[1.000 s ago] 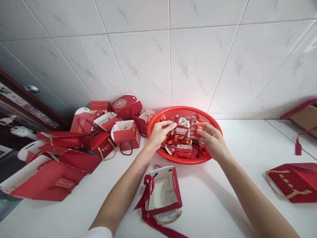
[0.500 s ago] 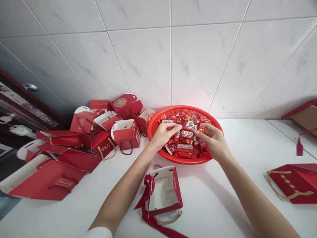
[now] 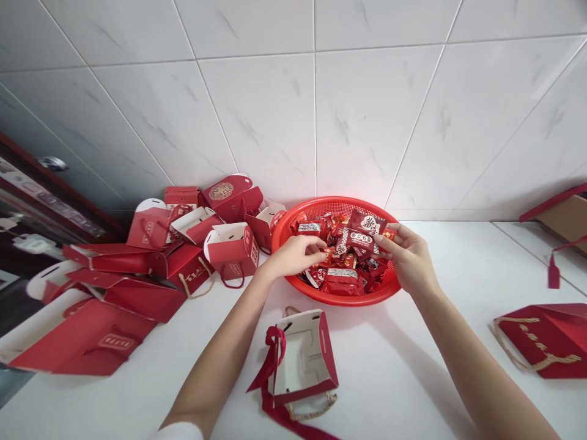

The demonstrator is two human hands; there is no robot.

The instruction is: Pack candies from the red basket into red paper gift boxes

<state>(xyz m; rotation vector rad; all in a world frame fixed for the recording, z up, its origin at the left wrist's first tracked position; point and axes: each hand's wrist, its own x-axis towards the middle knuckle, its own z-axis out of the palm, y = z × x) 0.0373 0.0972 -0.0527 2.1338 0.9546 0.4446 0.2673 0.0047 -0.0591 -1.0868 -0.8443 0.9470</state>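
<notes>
A red plastic basket (image 3: pixel 337 300) holds several wrapped sweets. My right hand (image 3: pixel 410 256) is closed at the basket's right side, pinching the right edge of a dark-red candy packet (image 3: pixel 362 237) printed with large characters. A small red wrapped candy (image 3: pixel 389 234) shows at the same fingertips. Over the left part of the basket, my left hand (image 3: pixel 297 253) has its fingers curled down around a small red-and-gold wrapped candy (image 3: pixel 326 256). Nearer me, an open red gift box (image 3: pixel 300 360) with a white inside, rope handles and a red ribbon (image 3: pixel 275 348) stands between my forearms.
Red gift boxes (image 3: pixel 103 330) are piled on the left, some open, with another box (image 3: pixel 233 250) beside the basket. At the right lie a closed red box (image 3: pixel 545 342) and a cardboard-coloured box (image 3: pixel 566 220). A tiled wall (image 3: pixel 358 122) rises behind the white tabletop (image 3: pixel 389 379).
My left hand has let go of the dark-red packet and moved down and left into the sweets. My right hand has shifted slightly right, keeping the packet, now tilted.
</notes>
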